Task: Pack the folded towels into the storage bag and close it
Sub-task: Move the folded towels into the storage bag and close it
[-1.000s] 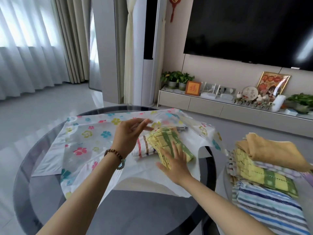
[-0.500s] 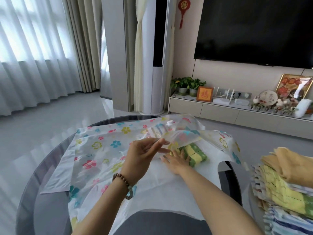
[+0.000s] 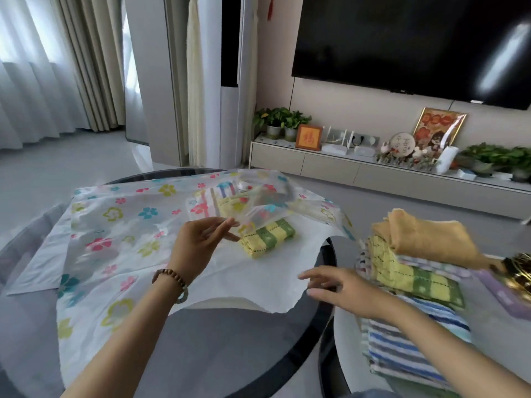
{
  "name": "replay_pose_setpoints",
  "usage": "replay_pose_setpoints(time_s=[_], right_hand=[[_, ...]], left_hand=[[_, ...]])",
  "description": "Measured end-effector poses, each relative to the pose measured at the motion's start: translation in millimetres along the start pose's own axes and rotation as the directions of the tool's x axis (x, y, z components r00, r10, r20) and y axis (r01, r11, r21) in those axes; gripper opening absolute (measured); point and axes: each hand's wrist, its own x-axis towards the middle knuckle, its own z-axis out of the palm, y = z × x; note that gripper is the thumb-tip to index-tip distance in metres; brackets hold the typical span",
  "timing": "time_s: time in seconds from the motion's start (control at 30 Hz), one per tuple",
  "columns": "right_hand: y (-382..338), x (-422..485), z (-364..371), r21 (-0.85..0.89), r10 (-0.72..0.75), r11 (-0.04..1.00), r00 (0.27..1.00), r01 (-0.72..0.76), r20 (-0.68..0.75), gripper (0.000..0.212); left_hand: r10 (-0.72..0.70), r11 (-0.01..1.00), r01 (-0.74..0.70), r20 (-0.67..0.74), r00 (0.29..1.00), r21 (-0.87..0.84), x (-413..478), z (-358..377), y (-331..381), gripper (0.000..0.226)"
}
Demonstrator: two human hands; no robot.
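Observation:
A clear storage bag [image 3: 120, 225] printed with coloured flowers lies flat on the round glass table [image 3: 215, 354]. My left hand [image 3: 198, 242] pinches the bag's upper flap and holds it lifted. Under the flap sits a yellow and green folded towel [image 3: 268, 238], with a striped towel [image 3: 221, 193] further inside. My right hand [image 3: 336, 288] hovers with fingers spread and holds nothing, between the bag's mouth and the stack of folded towels [image 3: 413, 282] on the right. An orange towel [image 3: 425, 237] tops that stack.
The towel stack rests on a second white surface [image 3: 342, 354] beside the glass table. A purple box [image 3: 505, 300] and a gold shiny object [image 3: 520, 271] lie at the far right. A low TV cabinet [image 3: 330, 165] with plants and ornaments stands behind.
My right hand has pulled out of the bag and swung right toward the towel stack, leaving the yellow and green towel inside. My left hand keeps the flap raised.

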Motion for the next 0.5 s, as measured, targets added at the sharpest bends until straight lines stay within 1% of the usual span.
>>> replay_pose_setpoints(time_s=[0.07,0.13,0.2,0.27,0.33,0.4,0.5], right_hand=[[24,-32,-25,0.021,0.077,0.997,0.993,-0.076,-0.091,0.022],[54,-59,-48,0.026,0.169,0.986,0.968,-0.167,-0.185,0.022],[87,-80,-65,0.010,0.284,0.956,0.921,-0.292,-0.265,0.036],[115,-95,-73,0.006,0.426,0.895,0.851,-0.446,-0.309,0.057],[133,-105,-76,0.048,0.546,0.827,0.777,-0.561,-0.314,0.075],[144,-111,-76,0.102,0.615,0.777,0.714,-0.622,-0.335,0.087],[154,-114,-74,0.084,0.679,0.692,0.607,-0.717,-0.413,0.100]], left_hand=[[-0.001,0.995,-0.001,0.019,1.000,0.100,-7,5,-2,0.023],[0.007,0.969,-0.018,0.046,0.999,0.247,-12,10,-4,0.027],[0.047,0.893,-0.083,0.092,0.995,0.442,-17,20,-5,0.034],[0.100,0.772,-0.170,0.147,0.984,0.612,-20,35,-6,0.041],[0.106,0.708,-0.210,0.192,0.976,0.675,-20,50,-7,0.044],[0.070,0.693,-0.196,0.206,0.976,0.694,-18,63,-7,0.041],[0.022,0.694,-0.146,0.182,0.983,0.705,-14,75,-10,0.033]])
